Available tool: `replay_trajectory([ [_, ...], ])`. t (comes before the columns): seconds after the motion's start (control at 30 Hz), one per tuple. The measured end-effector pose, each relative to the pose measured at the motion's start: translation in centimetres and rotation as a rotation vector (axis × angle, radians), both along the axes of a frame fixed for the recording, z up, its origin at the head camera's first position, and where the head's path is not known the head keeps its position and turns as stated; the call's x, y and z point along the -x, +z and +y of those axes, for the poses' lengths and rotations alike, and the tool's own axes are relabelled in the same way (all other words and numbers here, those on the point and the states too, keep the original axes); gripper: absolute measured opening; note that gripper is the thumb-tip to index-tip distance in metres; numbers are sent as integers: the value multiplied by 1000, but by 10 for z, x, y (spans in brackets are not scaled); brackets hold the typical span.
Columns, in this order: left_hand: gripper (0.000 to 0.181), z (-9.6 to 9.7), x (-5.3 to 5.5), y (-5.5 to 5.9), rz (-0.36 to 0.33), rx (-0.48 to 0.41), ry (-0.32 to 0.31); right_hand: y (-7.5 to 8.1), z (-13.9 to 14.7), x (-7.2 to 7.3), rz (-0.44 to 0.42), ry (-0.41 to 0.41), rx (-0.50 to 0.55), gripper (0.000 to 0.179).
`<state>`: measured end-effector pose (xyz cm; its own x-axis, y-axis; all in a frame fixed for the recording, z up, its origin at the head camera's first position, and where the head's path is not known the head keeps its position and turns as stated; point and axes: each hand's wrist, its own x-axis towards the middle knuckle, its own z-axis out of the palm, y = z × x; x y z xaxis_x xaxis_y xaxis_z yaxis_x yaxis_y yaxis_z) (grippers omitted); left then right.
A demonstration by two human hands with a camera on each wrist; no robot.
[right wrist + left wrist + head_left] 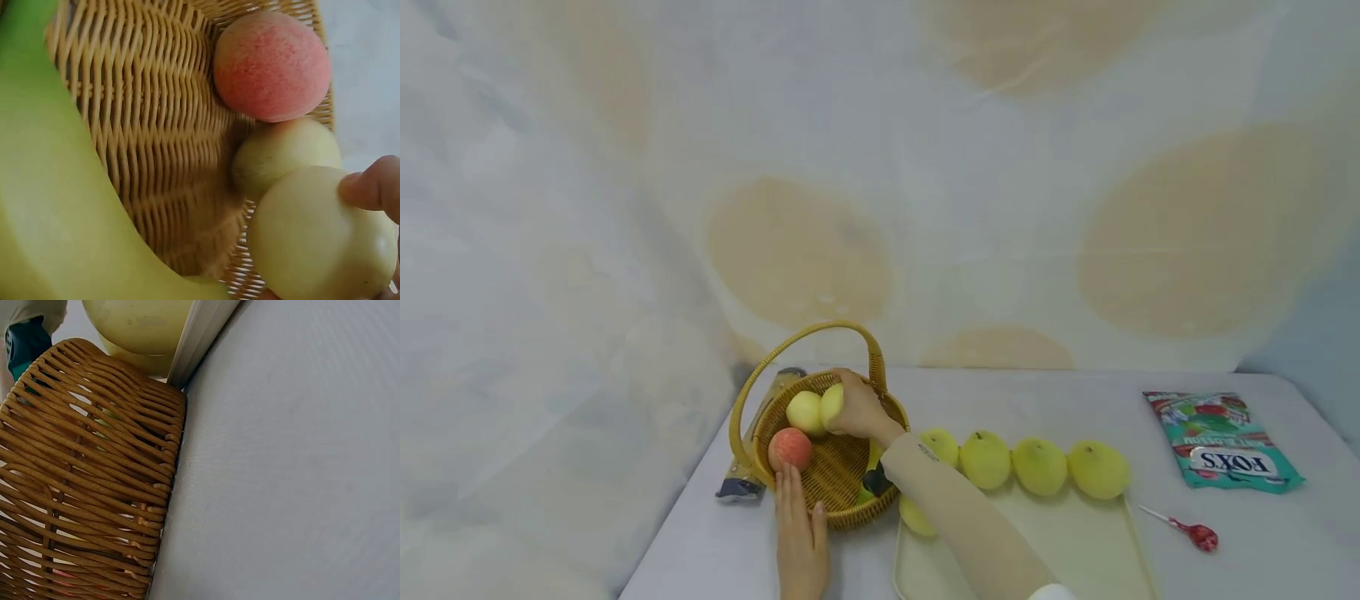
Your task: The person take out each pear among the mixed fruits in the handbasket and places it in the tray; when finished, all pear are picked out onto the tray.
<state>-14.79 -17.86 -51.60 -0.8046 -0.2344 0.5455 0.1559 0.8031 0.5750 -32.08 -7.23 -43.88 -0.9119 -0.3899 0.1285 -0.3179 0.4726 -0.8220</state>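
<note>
My right hand (859, 410) reaches into the wicker basket (831, 523) and grips a pale yellow round fruit (322, 234), thumb against its side. A second pale yellow fruit (805, 413) lies beside it, next to a pink-red peach (789, 450). A large banana (69, 181) lies along the opposite side of the basket and is mostly hidden by my right wrist in the head view. My left hand (801, 533) rests at the near left rim with straight fingers, their tips by the peach. The left wrist view shows only the woven wall.
A cream tray (1075, 542) stands right of the basket, with several yellow pear-like fruits (1040, 467) along its far and left edges. Further right lie a teal Fox's candy bag (1225, 442) and a red lollipop (1202, 537). A dark-and-gold packet (741, 487) lies partly behind the basket.
</note>
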Motion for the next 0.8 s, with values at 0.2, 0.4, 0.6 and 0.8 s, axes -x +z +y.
replay_trajectory([
  [0.2, 62, -2, -1, 0, 13, 4, -10, 21, 4, -10, -22, 46, 23, 93],
  [0.4, 63, -4, 0, 2, 17, -3, -21, 37, 13, -19, -22, 85, 8, 91],
  [0.6, 63, -6, -1, 3, -22, -24, -18, 43, 24, -24, -15, 118, -19, 92],
  [0.8, 63, -3, -2, 3, -73, -35, -34, 42, 38, -27, -23, 98, 33, 92],
])
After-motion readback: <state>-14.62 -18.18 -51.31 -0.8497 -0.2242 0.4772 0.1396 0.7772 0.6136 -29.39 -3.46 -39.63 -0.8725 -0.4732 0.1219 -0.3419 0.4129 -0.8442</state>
